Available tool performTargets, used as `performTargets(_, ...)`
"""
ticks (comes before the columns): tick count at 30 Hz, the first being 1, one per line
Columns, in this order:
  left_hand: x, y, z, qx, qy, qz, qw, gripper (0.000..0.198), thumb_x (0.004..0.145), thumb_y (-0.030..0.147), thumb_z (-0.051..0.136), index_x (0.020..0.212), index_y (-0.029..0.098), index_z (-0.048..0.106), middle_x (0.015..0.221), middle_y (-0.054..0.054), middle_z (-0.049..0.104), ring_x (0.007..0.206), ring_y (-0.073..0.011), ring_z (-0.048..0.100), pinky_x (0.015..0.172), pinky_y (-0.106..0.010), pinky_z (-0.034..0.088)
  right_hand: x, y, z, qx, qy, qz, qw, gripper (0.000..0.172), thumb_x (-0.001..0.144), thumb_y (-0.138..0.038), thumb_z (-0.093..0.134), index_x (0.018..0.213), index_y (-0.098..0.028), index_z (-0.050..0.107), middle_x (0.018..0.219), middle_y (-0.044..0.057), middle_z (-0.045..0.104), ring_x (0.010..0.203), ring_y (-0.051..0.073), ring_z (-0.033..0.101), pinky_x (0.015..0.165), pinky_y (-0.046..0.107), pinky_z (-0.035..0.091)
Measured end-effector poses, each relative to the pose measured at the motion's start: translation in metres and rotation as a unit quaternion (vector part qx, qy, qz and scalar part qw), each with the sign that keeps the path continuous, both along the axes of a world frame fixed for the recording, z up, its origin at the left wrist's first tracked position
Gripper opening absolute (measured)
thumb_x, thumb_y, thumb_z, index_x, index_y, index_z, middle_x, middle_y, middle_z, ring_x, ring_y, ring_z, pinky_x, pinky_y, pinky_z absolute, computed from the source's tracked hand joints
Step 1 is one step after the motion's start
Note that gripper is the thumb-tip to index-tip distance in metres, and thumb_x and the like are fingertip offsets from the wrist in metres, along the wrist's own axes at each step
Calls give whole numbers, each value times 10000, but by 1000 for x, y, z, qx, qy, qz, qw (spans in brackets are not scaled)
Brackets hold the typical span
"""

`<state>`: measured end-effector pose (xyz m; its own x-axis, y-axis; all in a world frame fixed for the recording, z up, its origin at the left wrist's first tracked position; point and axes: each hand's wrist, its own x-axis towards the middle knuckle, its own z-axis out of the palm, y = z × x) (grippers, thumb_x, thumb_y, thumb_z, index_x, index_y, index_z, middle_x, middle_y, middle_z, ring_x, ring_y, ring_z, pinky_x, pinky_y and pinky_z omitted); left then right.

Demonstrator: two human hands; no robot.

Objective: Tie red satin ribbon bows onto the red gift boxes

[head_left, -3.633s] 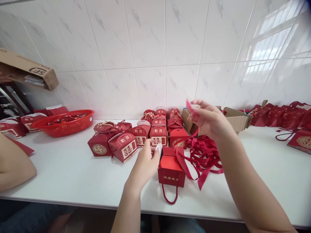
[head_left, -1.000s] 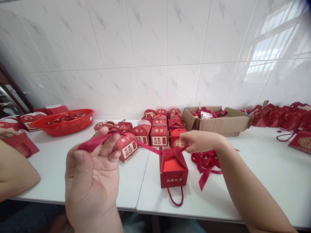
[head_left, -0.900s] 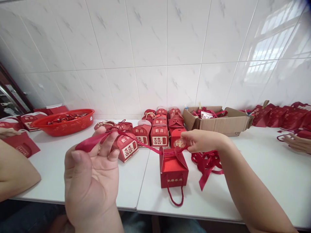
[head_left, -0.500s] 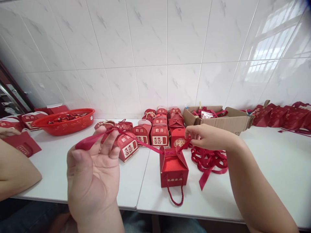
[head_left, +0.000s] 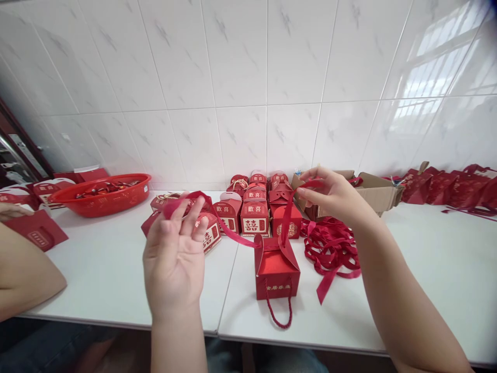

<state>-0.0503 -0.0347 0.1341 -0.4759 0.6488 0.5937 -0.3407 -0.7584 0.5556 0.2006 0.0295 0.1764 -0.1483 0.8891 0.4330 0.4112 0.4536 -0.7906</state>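
Note:
A small red gift box (head_left: pixel 277 277) with a cord handle stands near the front of the table. A red ribbon (head_left: pixel 236 237) passes through its folded top, and both ends rise from it. My left hand (head_left: pixel 176 254), palm up at left of the box, holds one end between thumb and fingers. Above and to the right of the box, my right hand (head_left: pixel 324 191) pinches the other end. Behind the right forearm lies a loose heap of red ribbon (head_left: pixel 330 246).
Several finished-looking red boxes (head_left: pixel 254 215) stand in rows by the tiled wall. A cardboard box (head_left: pixel 376 197) is behind my right hand. A red basin (head_left: pixel 101 194) of small wrapped items stands left. Another person's arm (head_left: pixel 27 274) and red bag are at far left.
My left hand has moved right, toward the box, and its ribbon end has slackened. My right hand has risen, lifting its ribbon end higher. The gift box stays nearly in place.

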Motion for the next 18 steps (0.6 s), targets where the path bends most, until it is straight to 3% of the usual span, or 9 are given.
performTargets(5,-2,20,-13,-175,103,-15,979,362,792,381,667,1142,298,629,1346,-56,540,1173,-240,565,930,-345,494,-3,11,-3,-41,91,59,993,312,768,-461,650,876,-186,548,786,43,678,714,153,625,690,286,469)
performTargets(8,-7,24,-19,-276,240,32,930,360,762,430,675,1062,237,622,1173,-65,624,1079,-223,593,903,-332,474,-1,9,-1,-61,22,27,998,316,772,-493,626,846,-191,570,789,43,686,703,156,621,638,270,451)
performTargets(10,-10,23,-22,-317,357,41,878,310,788,489,609,857,187,623,907,-41,662,915,-199,618,832,-304,467,1,5,1,-92,-66,34,993,338,782,-521,588,745,-185,586,729,44,673,656,159,606,588,271,431)
performTargets(12,-12,21,-23,-338,484,-2,807,354,824,503,527,714,173,594,738,-19,628,769,-179,601,732,-279,452,4,5,1,-135,-154,91,975,381,790,-531,555,648,-180,591,686,51,664,640,168,607,580,279,429)
performTargets(16,-9,15,-24,-348,656,-152,652,249,804,391,509,727,183,621,710,-10,649,674,-174,602,585,-245,399,5,15,-8,-204,-305,202,908,373,755,-517,573,606,-179,616,651,44,665,596,171,601,554,283,415)
performTargets(18,-6,13,-25,-365,680,-174,612,207,783,354,507,771,194,637,670,-8,662,648,-183,615,545,-238,376,4,23,-16,-230,-345,222,882,348,706,-509,620,578,-186,597,594,25,640,549,166,582,528,283,404)
